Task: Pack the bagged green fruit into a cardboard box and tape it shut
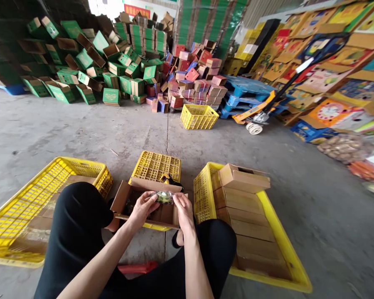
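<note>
Between my left hand (145, 207) and my right hand (183, 209) is a small clear plastic packet (164, 197) with something greenish and dark inside. Fingers and thumbs pinch it at both ends. It is held above an open cardboard box (121, 197), which has dark contents I cannot make out. The box rests on an upturned yellow crate (156, 162) between my knees. Behind the box's far edge, a yellow and black tool (167, 178) is partly hidden.
A yellow crate (107, 176) with cardboard boxes stands at left. Another yellow crate (282, 245) at right holds a row of closed boxes (252, 226). Farther off are a yellow crate (199, 117), piled green cartons (111, 96), blue pallets (249, 88) and a pallet jack (258, 114).
</note>
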`<state>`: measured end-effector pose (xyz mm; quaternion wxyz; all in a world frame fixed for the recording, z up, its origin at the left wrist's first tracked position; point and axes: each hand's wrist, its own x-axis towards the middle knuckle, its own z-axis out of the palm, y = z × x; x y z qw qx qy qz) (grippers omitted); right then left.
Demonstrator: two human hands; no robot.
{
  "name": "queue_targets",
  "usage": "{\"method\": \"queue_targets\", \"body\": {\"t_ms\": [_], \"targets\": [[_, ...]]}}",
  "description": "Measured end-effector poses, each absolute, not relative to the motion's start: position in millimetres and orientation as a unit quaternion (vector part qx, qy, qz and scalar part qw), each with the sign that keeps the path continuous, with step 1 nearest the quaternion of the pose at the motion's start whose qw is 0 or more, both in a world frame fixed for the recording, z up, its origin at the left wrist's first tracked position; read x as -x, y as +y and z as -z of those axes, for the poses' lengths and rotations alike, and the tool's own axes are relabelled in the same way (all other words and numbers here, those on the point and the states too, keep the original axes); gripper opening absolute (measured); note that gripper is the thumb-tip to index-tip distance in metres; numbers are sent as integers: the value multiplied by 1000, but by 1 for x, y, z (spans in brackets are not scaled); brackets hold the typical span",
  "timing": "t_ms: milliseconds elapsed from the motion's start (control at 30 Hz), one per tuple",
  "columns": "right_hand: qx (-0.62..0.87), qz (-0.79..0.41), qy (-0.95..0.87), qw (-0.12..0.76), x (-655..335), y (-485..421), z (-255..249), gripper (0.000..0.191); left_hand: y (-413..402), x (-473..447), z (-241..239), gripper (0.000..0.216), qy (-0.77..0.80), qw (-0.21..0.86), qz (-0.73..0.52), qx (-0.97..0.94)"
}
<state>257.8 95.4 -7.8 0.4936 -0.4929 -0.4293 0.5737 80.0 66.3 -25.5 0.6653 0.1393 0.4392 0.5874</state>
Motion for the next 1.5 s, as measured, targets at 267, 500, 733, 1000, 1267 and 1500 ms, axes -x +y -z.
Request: {"method": "queue_targets", "body": {"t_ms": [267, 500, 733, 1000, 1267, 1500], "targets": [[476, -654, -409, 422, -254, 90, 1, 50, 64, -80, 23, 49, 441, 638, -613, -149], [489, -604, -427, 462, -258, 92, 5, 34, 64, -77, 20, 70, 418, 714, -549, -121], [456, -579, -476, 479, -257, 91, 3, 27, 68, -78, 25, 53, 442, 671, -577, -144], [447, -655, -352, 497, -256, 94, 9, 44, 68, -73, 24, 49, 446, 643, -610, -124], [502, -621, -368, 477, -257, 92, 17, 52, 67, -74, 24, 47, 445, 650, -599, -143], [501, -614, -357, 495, -258, 96, 23, 53, 68, -72, 27, 50, 438, 665, -592, -125]]}}
